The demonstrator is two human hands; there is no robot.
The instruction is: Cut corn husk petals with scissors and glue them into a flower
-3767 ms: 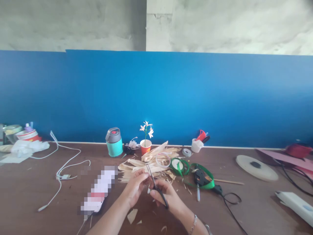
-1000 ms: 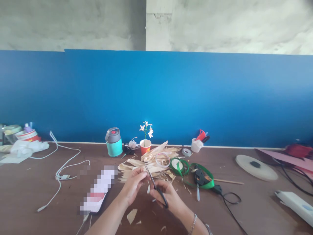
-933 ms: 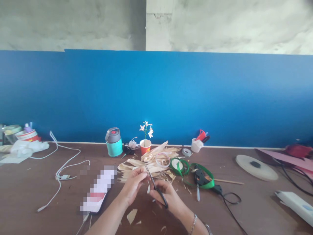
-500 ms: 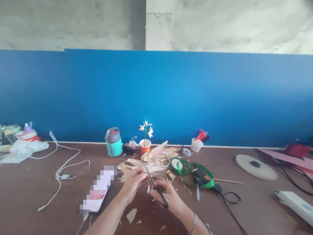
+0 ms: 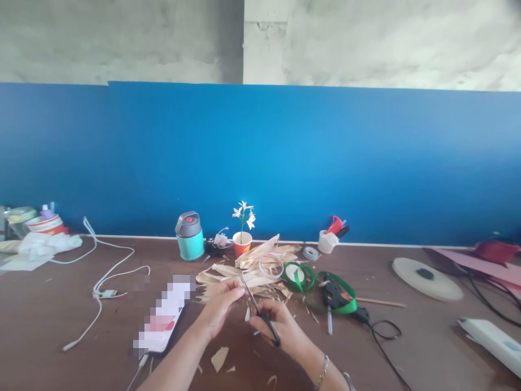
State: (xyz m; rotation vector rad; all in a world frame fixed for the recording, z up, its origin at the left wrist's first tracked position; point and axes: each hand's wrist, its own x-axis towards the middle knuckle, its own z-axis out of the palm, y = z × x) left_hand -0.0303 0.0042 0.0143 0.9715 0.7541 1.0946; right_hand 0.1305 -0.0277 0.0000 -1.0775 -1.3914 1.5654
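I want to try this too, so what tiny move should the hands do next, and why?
I'd probably ease the left hand a little back from the scissors before any snip. The right hand holds them, and in this view their blades run right beside the left hand's fingers. I can't tell whether those fingers pinch anything.

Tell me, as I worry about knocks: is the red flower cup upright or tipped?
Upright: the red cup stands on the table with its open end up, and a green stem rises from it.
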